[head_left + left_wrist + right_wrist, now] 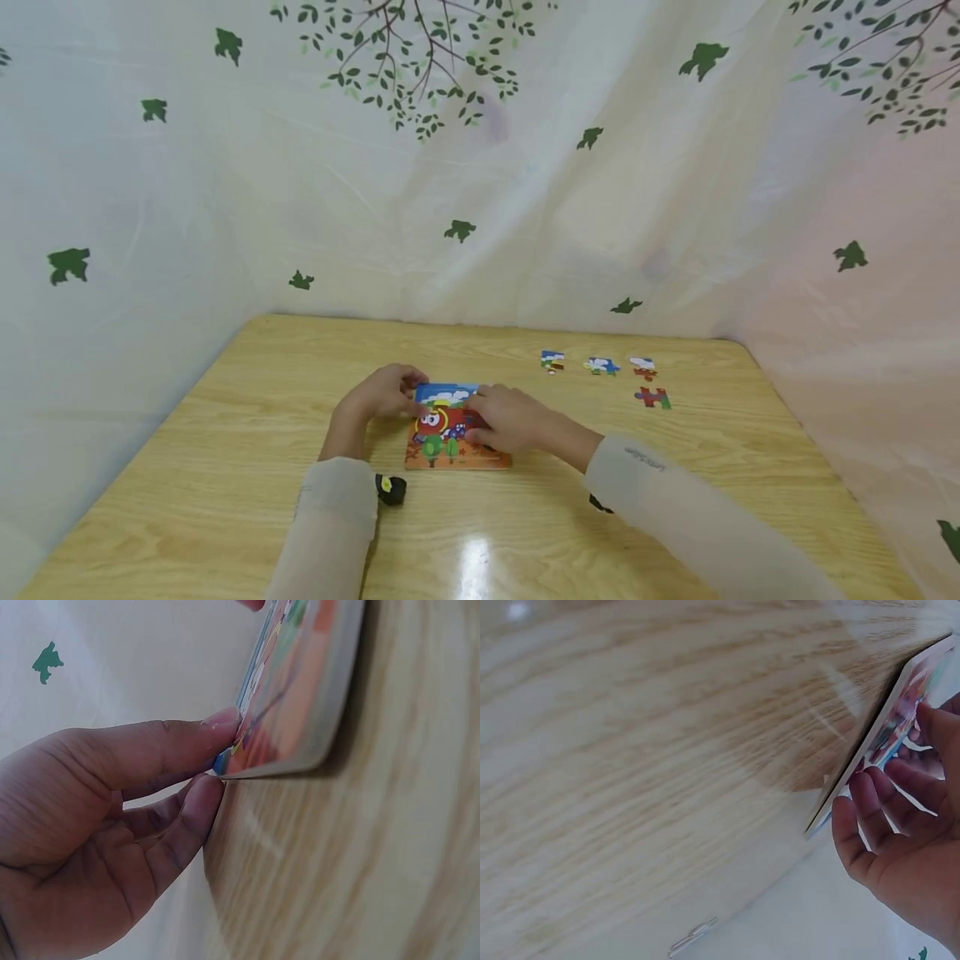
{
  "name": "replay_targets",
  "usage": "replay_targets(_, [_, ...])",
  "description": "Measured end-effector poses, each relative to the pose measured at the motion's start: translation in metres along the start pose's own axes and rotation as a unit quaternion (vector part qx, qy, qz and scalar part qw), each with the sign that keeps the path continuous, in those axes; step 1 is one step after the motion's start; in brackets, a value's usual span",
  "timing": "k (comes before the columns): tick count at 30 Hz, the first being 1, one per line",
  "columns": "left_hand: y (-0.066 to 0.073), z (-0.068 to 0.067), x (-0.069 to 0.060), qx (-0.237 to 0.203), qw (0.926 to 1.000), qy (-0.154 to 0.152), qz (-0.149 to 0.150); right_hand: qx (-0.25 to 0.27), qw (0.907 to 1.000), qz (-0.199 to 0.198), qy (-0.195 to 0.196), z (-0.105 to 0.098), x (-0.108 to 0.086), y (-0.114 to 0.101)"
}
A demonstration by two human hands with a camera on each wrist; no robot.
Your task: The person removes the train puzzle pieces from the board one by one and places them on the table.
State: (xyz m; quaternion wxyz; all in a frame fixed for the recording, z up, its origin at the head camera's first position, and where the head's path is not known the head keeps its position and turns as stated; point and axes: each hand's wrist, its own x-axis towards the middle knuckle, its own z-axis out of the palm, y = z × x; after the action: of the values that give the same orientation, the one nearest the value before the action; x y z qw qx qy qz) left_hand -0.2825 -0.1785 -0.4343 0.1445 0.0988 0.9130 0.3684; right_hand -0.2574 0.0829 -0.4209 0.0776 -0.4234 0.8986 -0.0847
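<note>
A square jigsaw puzzle (431, 454) with a red cartoon figure, green trees and blue sky lies flat on the table, its right part covered by a hand. My left hand (386, 393) holds its left edge near the far corner. In the left wrist view, the left thumb (221, 731) lies on the puzzle's face and a fingertip (202, 796) meets its edge. My right hand (510, 417) reaches over the puzzle's right side, fingers spread and slightly bent. The right fingertips (864, 787) touch the puzzle; whether a loose piece lies beneath them is hidden.
Several loose jigsaw pieces lie at the back right of the wooden table (225, 433), among them a red and green piece (652, 397) and a blue and white piece (602, 366). A pale curtain (360, 250) with leaf prints stands behind and beside the table.
</note>
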Motion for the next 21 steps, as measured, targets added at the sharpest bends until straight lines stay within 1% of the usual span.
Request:
replay_targets(3, [0.000, 0.000, -0.001, 0.001, 1.0000, -0.001, -0.001, -0.013, 0.9999, 0.006, -0.009, 0.003, 0.005, 0.000])
replay_targets(5, [0.000, 0.000, -0.001, 0.001, 1.0000, -0.001, -0.001, -0.010, 0.9997, 0.015, -0.018, 0.003, 0.008, 0.000])
replay_targets(7, [0.000, 0.000, -0.001, 0.001, 1.0000, -0.002, 0.000, 0.007, 0.9991, 0.028, -0.030, 0.002, 0.012, 0.001])
replay_targets(9, [0.000, 0.000, -0.001, 0.002, 1.0000, -0.002, -0.001, 0.042, 0.9974, 0.043, -0.041, 0.000, 0.016, 0.002])
replay_targets(12, [0.000, -0.001, -0.001, -0.001, 1.0000, -0.002, -0.003, 0.108, 0.9894, 0.074, -0.063, -0.003, 0.025, 0.004])
replay_targets(15, [0.001, -0.001, 0.000, -0.003, 1.0000, -0.003, -0.003, 0.167, 0.9771, 0.105, -0.080, -0.008, 0.033, 0.005])
replay_targets(18, [0.001, -0.001, 0.000, -0.003, 1.0000, -0.004, 0.000, 0.195, 0.9680, 0.127, -0.093, -0.013, 0.039, 0.004])
replay_targets(21, [0.001, -0.001, -0.001, 0.001, 1.0000, -0.005, 0.006, 0.196, 0.9654, 0.138, -0.102, -0.015, 0.044, 0.003])
